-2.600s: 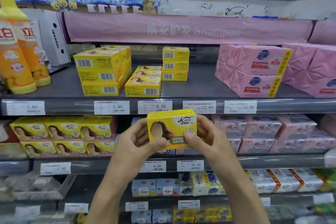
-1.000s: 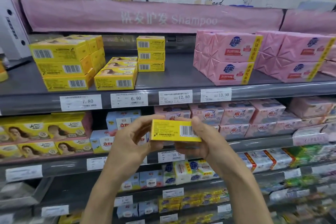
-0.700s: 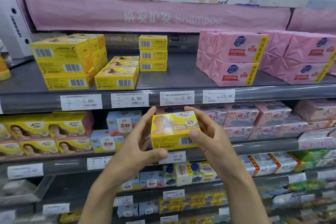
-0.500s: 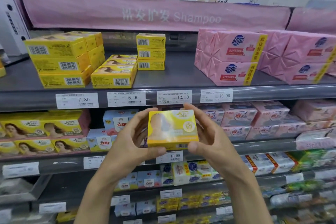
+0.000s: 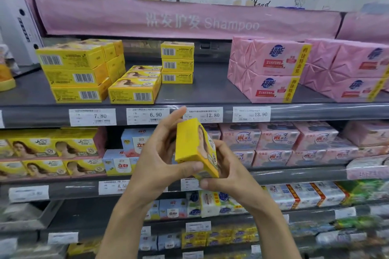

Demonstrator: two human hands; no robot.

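1. yellow box (image 5: 188, 143) is held in mid-air in front of the shelving, just below the 6.90 price tag (image 5: 147, 115) and the 12.80 price tag (image 5: 203, 115).
2. the box stands on end, tilted. plain yellow face points left and toward the camera, printed portrait face points right.
3. left hand (image 5: 155, 162) grips the box: thumb pressed on the lower near edge, fingers curled behind it, index finger up past the top corner.
4. right hand (image 5: 229, 172) grips it too: thumb under the bottom corner, fingers wrapped round the far right side.
5. both hands are clamped on the same box, nearly touching below it.
6. upper shelf (image 5: 315, 111), left: stack of yellow cartons (image 5: 73, 71) with barcodes facing out. just right of it is a row of flat yellow boxes (image 5: 134, 88), and behind that a three-high small stack (image 5: 177, 63).
7. upper shelf, right: pink soap packs (image 5: 267, 69), stacked two high.
8. pink banner (image 5: 168, 19) reading "shampoo" hangs above that shelf.
9. next shelf down: yellow portrait boxes (image 5: 48, 149) far left, blue-white packs (image 5: 117, 162) beside the left hand, pink packs (image 5: 273, 141) to the right.
10. lowest shelves are blurred, so contents are unreadable.
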